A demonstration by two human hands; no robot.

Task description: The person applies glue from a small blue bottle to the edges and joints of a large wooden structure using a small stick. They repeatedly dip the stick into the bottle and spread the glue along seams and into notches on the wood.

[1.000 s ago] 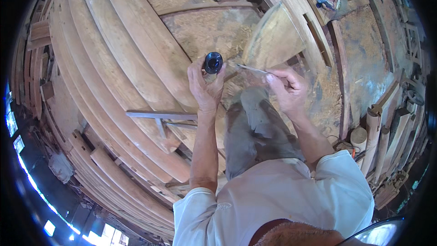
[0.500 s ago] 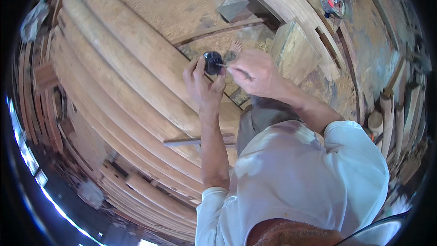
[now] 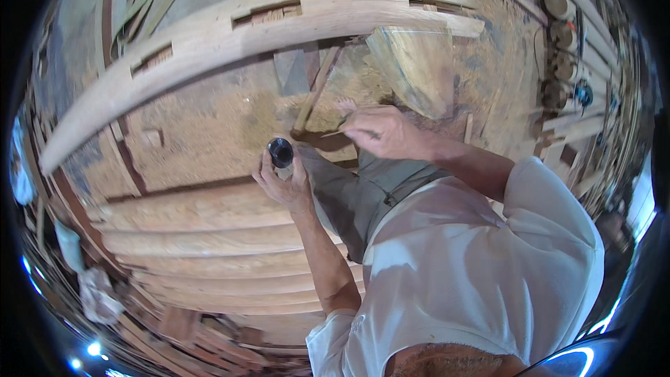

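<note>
My left hand (image 3: 285, 183) is wrapped round a small black round container (image 3: 280, 153), whose dark round face is turned up. It may be a cup or a jar; the frame does not settle which. To its right my right hand (image 3: 387, 132) is closed, fingers pinched and pointing left, apart from the container. Whatever lies in that pinch is too small to make out now. Both hands are over my legs in grey trousers (image 3: 335, 199).
Ahead lies a long curved timber (image 3: 349, 10) with cut slots. A wooden block (image 3: 415, 70) stands near my right hand. Several rounded timbers (image 3: 202, 241) lie side by side at left. Logs (image 3: 558, 3) line the far right; sawdust covers the floor (image 3: 202, 143).
The view has swung round, so the timbers sit differently. My right hand has drawn away from the container, where it held a thin stick against it. My left hand still holds the container.
</note>
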